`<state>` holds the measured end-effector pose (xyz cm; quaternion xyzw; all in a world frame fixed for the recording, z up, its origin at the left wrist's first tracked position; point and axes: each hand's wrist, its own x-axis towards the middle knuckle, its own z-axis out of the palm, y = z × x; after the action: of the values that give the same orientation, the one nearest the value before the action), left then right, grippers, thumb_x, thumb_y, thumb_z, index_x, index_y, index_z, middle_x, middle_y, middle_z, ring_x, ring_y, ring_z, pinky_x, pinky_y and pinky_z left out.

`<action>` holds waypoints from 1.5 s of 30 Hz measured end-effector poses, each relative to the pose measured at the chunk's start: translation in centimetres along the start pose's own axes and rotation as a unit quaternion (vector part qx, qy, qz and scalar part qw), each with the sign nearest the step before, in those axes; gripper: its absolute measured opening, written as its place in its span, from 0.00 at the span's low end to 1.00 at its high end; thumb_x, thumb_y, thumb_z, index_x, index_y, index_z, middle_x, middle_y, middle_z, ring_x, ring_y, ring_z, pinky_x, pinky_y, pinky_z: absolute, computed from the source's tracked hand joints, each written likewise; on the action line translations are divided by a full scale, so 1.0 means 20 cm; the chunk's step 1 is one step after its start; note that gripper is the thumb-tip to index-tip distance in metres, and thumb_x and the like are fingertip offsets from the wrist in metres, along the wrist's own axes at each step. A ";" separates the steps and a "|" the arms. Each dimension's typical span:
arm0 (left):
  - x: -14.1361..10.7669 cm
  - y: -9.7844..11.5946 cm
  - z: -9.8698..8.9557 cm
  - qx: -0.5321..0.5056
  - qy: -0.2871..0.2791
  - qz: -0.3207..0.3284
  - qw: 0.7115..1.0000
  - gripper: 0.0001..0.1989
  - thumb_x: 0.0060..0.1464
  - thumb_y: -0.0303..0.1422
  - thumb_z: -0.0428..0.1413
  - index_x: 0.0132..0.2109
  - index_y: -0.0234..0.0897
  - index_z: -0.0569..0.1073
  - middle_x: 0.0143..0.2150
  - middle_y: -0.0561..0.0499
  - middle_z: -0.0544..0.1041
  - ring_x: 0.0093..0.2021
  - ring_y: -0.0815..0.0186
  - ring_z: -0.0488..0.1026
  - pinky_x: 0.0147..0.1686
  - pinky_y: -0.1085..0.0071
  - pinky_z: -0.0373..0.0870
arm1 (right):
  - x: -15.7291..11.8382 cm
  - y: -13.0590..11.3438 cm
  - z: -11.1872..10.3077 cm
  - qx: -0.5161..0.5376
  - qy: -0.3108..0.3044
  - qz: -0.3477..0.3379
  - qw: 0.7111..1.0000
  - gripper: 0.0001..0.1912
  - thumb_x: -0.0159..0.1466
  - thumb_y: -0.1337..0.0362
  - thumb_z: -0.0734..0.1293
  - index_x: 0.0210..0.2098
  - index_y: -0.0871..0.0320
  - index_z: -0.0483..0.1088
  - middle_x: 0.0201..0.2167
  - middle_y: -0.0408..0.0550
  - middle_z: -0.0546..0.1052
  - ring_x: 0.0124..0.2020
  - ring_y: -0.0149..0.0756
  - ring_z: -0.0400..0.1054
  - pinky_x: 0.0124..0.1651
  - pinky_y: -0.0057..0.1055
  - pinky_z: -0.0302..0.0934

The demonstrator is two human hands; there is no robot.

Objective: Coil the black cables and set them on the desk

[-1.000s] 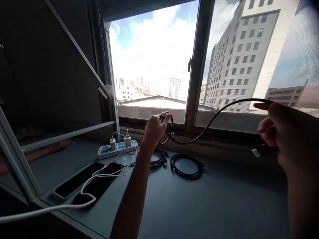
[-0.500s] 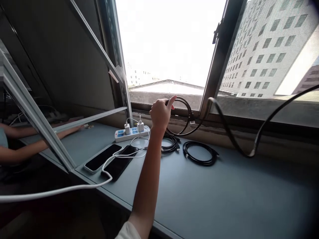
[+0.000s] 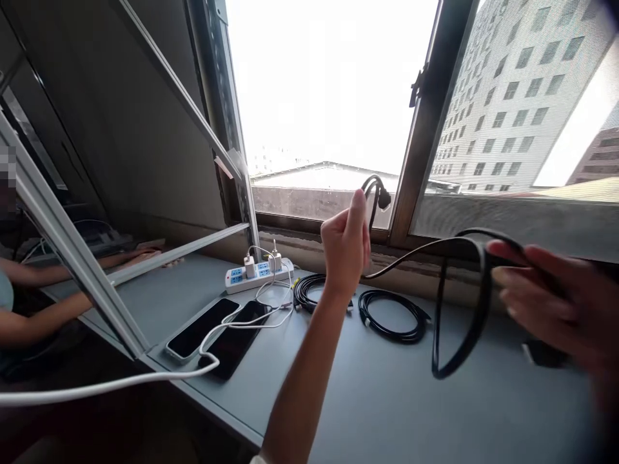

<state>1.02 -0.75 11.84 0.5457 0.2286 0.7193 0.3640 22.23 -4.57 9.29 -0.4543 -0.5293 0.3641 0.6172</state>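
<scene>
My left hand [image 3: 347, 240] is raised in front of the window, its fingers closed round a black cable [image 3: 411, 256] near a plug that sticks up above the thumb. The cable runs rightward to my right hand [image 3: 546, 290], which is blurred at the right side and pinches it. A loop of the cable hangs between the hands, and a dark connector hangs below my right hand. Two coiled black cables, one [image 3: 393, 316] in the middle and another [image 3: 309, 291] partly behind my left forearm, lie on the grey table [image 3: 387, 406].
A white power strip [image 3: 232, 281] with two chargers stands at the back. Two phones [image 3: 203, 328] lie left of centre, with white cables over them. A metal frame [image 3: 68, 232] crosses the left side. Beyond it, another person's arms [image 3: 53, 309] rest on the table.
My left hand has moved right with the cable, whose held coil is no longer a wide ring. My right hand has come into view at the right, holding the cable.
</scene>
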 end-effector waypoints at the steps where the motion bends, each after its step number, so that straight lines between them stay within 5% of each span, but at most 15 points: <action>1: -0.02 0.01 0.02 0.008 0.004 0.016 1.000 0.27 0.59 0.41 0.46 0.14 0.38 0.54 0.08 0.58 0.50 0.10 0.76 0.49 0.12 0.72 0.44 | -0.01 -0.02 0.07 0.037 -0.064 0.065 0.995 0.18 0.49 0.48 0.68 0.32 0.54 0.70 0.11 0.35 0.55 0.06 0.24 0.43 0.03 0.22 0.35; 3: -0.05 0.03 0.04 0.031 0.010 0.048 0.998 0.27 0.59 0.40 0.47 0.13 0.38 0.54 0.09 0.57 0.51 0.11 0.77 0.50 0.14 0.72 0.46 | -0.02 -0.04 0.16 0.051 -0.081 0.100 0.990 0.18 0.48 0.53 0.72 0.36 0.52 0.69 0.14 0.35 0.58 0.09 0.22 0.49 0.07 0.18 0.44; 6: -0.06 0.04 0.05 0.050 0.031 0.080 0.995 0.27 0.58 0.39 0.47 0.13 0.37 0.54 0.10 0.57 0.53 0.12 0.77 0.51 0.15 0.72 0.48 | 0.01 -0.03 0.18 0.091 -0.067 0.105 0.988 0.13 0.49 0.58 0.72 0.27 0.55 0.65 0.14 0.35 0.57 0.12 0.22 0.53 0.12 0.17 0.50; 12: -0.03 0.05 -0.01 0.076 0.094 0.100 0.988 0.28 0.59 0.41 0.44 0.12 0.39 0.53 0.08 0.57 0.51 0.10 0.76 0.49 0.13 0.72 0.47 | 0.10 0.03 0.11 0.158 -0.148 0.185 0.959 0.29 0.56 0.41 0.57 0.13 0.58 0.57 0.12 0.41 0.58 0.12 0.26 0.56 0.09 0.21 0.49; 15: -0.02 0.05 -0.04 0.053 0.111 0.123 0.985 0.28 0.60 0.39 0.43 0.12 0.38 0.52 0.07 0.58 0.49 0.09 0.76 0.48 0.14 0.72 0.46 | 0.12 0.07 0.12 0.050 -0.162 0.162 0.972 0.24 0.58 0.43 0.59 0.25 0.59 0.69 0.17 0.43 0.66 0.15 0.28 0.62 0.11 0.20 0.53; 18: -0.01 0.05 -0.04 0.032 0.106 0.139 0.984 0.29 0.60 0.38 0.43 0.11 0.38 0.51 0.07 0.57 0.48 0.10 0.77 0.48 0.15 0.72 0.48 | 0.13 0.11 0.16 -0.001 -0.145 0.112 0.983 0.21 0.56 0.51 0.65 0.43 0.57 0.69 0.26 0.44 0.71 0.22 0.29 0.67 0.14 0.19 0.58; 23: -0.01 0.03 -0.03 0.040 0.054 0.111 0.992 0.31 0.59 0.42 0.44 0.10 0.38 0.52 0.07 0.57 0.49 0.10 0.77 0.48 0.14 0.73 0.48 | 0.14 0.08 0.21 0.074 -0.086 0.117 0.987 0.25 0.60 0.47 0.60 0.47 0.59 0.68 0.35 0.49 0.74 0.24 0.28 0.69 0.16 0.19 0.59; 28: 0.00 0.04 -0.07 0.090 -0.080 0.039 0.992 0.30 0.56 0.46 0.47 0.10 0.38 0.59 0.07 0.55 0.55 0.09 0.76 0.52 0.13 0.73 0.47 | 0.03 -0.02 0.24 0.019 -0.075 0.050 0.996 0.31 0.52 0.52 0.69 0.52 0.57 0.64 0.19 0.38 0.68 0.13 0.25 0.61 0.10 0.17 0.48; 32: 0.04 0.05 -0.13 0.160 -0.080 0.009 0.984 0.28 0.57 0.44 0.47 0.12 0.37 0.64 0.07 0.54 0.59 0.08 0.76 0.55 0.13 0.75 0.51 | -0.09 -0.12 0.24 -0.007 -0.017 0.015 1.000 0.31 0.53 0.54 0.68 0.54 0.56 0.63 0.10 0.31 0.56 0.09 0.22 0.51 0.10 0.17 0.44; 35: 0.07 0.04 -0.17 0.177 -0.043 0.008 0.983 0.27 0.56 0.43 0.48 0.13 0.36 0.65 0.05 0.56 0.55 0.07 0.77 0.52 0.13 0.76 0.49 | -0.18 -0.19 0.22 -0.022 0.069 -0.022 0.997 0.25 0.53 0.54 0.68 0.49 0.53 0.67 0.08 0.31 0.53 0.09 0.22 0.47 0.10 0.18 0.45; 39: 0.10 0.02 -0.18 0.094 0.093 0.001 0.991 0.25 0.56 0.44 0.48 0.15 0.37 0.61 0.07 0.58 0.54 0.07 0.77 0.49 0.11 0.75 0.43 | -0.22 -0.23 0.16 -0.056 0.151 -0.096 0.982 0.21 0.52 0.53 0.68 0.45 0.49 0.70 0.07 0.32 0.54 0.08 0.24 0.48 0.10 0.21 0.47; 42: 0.10 0.01 -0.14 0.000 0.214 0.051 0.975 0.25 0.59 0.43 0.45 0.16 0.37 0.56 0.07 0.60 0.51 0.08 0.77 0.47 0.12 0.76 0.42 | -0.21 -0.24 0.12 -0.053 0.197 -0.158 0.966 0.18 0.54 0.55 0.68 0.44 0.50 0.71 0.07 0.33 0.54 0.09 0.25 0.49 0.11 0.23 0.46; 45: 0.09 0.01 -0.12 -0.052 0.265 0.089 0.959 0.24 0.60 0.41 0.44 0.17 0.37 0.54 0.08 0.60 0.51 0.09 0.77 0.46 0.12 0.76 0.41 | -0.18 -0.24 0.10 -0.034 0.242 -0.186 0.952 0.16 0.56 0.57 0.67 0.44 0.50 0.71 0.07 0.33 0.54 0.09 0.25 0.48 0.12 0.24 0.45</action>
<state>-1.52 0.75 12.45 0.3341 0.2299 0.8785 0.2525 19.46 -9.07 12.66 -0.4432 -0.4512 0.1038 0.7676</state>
